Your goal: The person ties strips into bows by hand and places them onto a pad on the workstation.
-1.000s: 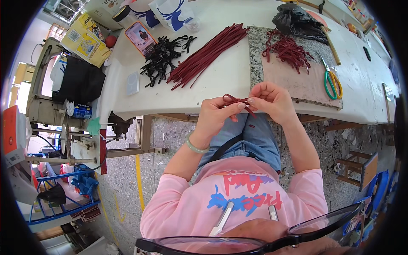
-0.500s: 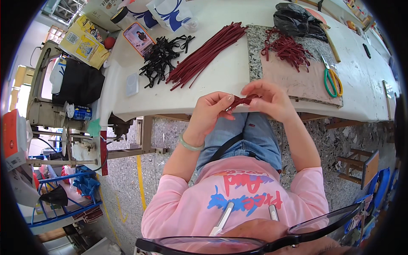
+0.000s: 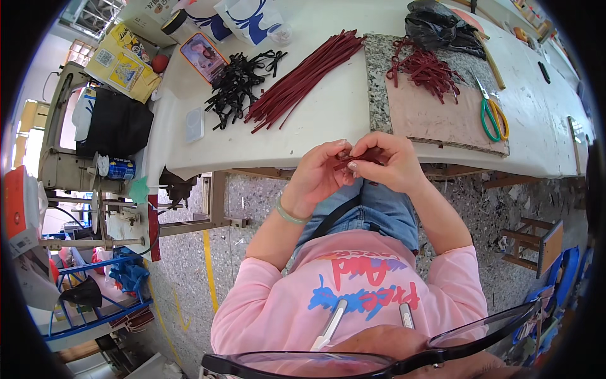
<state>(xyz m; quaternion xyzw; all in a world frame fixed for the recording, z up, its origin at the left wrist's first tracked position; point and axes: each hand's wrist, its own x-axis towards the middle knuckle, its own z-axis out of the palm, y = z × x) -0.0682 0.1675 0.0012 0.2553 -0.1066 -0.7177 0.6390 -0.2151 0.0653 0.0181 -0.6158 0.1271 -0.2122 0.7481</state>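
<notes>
Close in front of my lap, at the table's near edge, both hands meet on a dark red strip (image 3: 371, 156). My left hand (image 3: 314, 177) pinches one part of it between thumb and fingers. My right hand (image 3: 399, 165) has its fingers closed around the other part, so most of the strip is hidden. A bundle of long straight dark red strips (image 3: 306, 82) lies beyond my hands. Left of the bundle is a tangle of short black strips (image 3: 235, 91). At the right sits a heap of looped dark red strips (image 3: 429, 72).
The heap rests on a speckled stone slab (image 3: 379, 95) partly covered by a brownish sheet (image 3: 429, 123). Scissors (image 3: 489, 117) with green and yellow handles lie there, below a black plastic bag (image 3: 442, 28). A phone (image 3: 203, 57) leans at the back left. A sewing machine (image 3: 63, 120) stands left.
My hands have drawn closer together around the strip. My right fingers have come down from a raised, spread pose and closed on it.
</notes>
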